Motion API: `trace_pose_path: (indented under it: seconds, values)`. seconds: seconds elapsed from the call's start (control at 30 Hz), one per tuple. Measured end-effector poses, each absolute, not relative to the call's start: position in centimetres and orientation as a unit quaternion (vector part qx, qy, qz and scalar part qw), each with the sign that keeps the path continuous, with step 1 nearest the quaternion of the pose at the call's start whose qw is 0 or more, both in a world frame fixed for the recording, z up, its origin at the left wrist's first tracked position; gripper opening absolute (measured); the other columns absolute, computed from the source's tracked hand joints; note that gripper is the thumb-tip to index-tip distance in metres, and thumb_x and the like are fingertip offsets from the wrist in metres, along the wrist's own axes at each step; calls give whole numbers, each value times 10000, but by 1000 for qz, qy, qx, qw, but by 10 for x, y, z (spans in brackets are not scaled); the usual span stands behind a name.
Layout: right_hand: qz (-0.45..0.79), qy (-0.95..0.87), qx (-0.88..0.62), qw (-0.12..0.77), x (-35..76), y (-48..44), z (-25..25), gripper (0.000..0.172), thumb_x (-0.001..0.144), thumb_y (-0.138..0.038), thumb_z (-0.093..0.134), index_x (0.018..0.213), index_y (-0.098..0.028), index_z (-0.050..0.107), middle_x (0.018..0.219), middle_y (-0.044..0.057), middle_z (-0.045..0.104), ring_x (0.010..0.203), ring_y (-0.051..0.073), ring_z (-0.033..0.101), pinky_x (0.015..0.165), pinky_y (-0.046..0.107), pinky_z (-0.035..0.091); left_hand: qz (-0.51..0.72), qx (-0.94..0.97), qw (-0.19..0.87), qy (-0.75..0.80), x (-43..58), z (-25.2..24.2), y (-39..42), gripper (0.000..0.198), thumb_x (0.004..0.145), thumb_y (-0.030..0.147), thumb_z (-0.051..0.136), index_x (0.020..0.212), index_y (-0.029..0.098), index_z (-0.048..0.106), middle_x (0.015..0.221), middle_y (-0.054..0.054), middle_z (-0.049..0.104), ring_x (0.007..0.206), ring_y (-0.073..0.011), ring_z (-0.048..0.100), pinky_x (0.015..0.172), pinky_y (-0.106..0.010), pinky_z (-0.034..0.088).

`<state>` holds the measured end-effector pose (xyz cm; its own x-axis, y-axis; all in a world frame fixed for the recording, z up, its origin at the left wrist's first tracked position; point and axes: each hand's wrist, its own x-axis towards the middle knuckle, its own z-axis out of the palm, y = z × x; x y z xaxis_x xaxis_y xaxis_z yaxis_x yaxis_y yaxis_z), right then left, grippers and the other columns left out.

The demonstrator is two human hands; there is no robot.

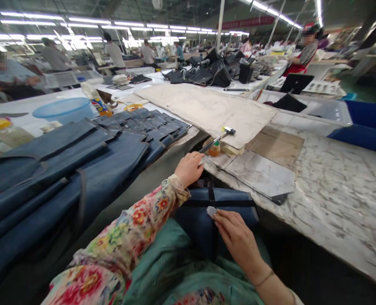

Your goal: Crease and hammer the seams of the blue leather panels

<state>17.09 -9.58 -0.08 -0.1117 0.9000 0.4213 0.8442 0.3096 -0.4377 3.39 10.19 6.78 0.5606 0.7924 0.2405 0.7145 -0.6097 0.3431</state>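
Observation:
My left hand (190,168), in a floral sleeve, is closed at the table edge around the grip end of a hammer (228,131). The hammer has a dark grip, a shiny shaft and a black-and-yellow head lying over the cream cloth. My right hand (237,235) pinches a small whitish, translucent piece (211,211) between thumb and fingers; its exact kind is unclear. Right under it, a dark blue bag panel (232,196) with crossed black straps rests on my lap, over green fabric. A small orange jar with a green lid (214,149) stands beside the hammer's handle.
Blue panels (64,169) lie stacked at left, near a blue basin (62,109) and a bottle (94,99). A cream cloth (207,106) spreads ahead. Grey board (261,169) lies at right before a white bin (321,114). Black bags (213,72) pile behind; people work farther off.

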Motion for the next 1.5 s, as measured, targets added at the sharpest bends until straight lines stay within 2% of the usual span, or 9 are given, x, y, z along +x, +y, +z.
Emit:
trace_pose_path:
  seconds: [0.1,0.3,0.5,0.67,0.93,1.07,1.23,1.4,1.5]
  values:
    - [47,-734,-588,337,172,-96,-1,271,888,-159,437,1086,-231,609,1062,53,636,962,185,577,857,360,518,164,845,134,491,71,67,140,460,823,195,499,1268,102,431,1295,-154,471,1199,-257,433,1010,-379,333]
    - [47,-738,-582,337,166,-93,1,264,876,-150,462,1071,-218,625,1060,51,645,951,179,575,852,339,520,123,792,218,557,111,55,175,332,852,269,479,1077,32,537,1064,-236,613,993,-271,598,841,-342,436]
    - [46,-759,-559,330,171,-96,-5,266,886,-179,460,1102,-210,612,1096,59,633,996,179,557,895,353,494,131,793,283,524,62,72,133,532,932,393,166,973,20,544,845,-61,616,792,-118,606,683,-214,408]
    - [56,-771,-545,326,175,-107,-14,290,894,-171,450,1155,-196,573,1105,55,626,1013,176,542,922,356,474,106,787,349,498,-29,82,43,356,867,443,363,733,157,527,554,49,493,451,-59,424,446,-165,357]
    - [48,-769,-556,312,168,-114,-19,341,889,-172,444,1215,-200,542,1125,62,608,1033,191,534,946,387,457,120,652,516,542,-96,66,-61,393,850,521,392,886,162,550,563,54,418,456,-71,343,417,-179,309]
    - [49,-763,-565,309,172,-115,-20,350,889,-180,449,1228,-201,533,1131,66,603,1039,193,527,937,382,464,152,648,489,564,-103,56,-77,426,863,540,347,960,169,533,598,41,444,502,-92,410,485,-199,373]
    - [41,-760,-563,322,172,-116,-20,339,893,-188,444,1218,-205,539,1119,68,611,1033,192,535,926,387,474,88,690,438,569,-108,43,-82,395,878,507,349,837,170,551,696,-7,562,649,-138,531,625,-235,431]
    - [43,-765,-558,319,169,-114,-20,343,892,-184,445,1222,-204,538,1126,66,610,1038,192,530,938,394,469,117,702,425,559,-108,50,-85,376,898,479,312,1007,187,522,810,-22,625,739,-154,589,693,-240,451]
    - [43,-763,-560,321,169,-114,-21,340,886,-173,452,1212,-197,543,1126,67,609,1038,191,528,936,394,473,63,713,406,569,-107,47,-86,342,891,464,333,906,194,543,809,-29,635,746,-169,601,702,-254,450]
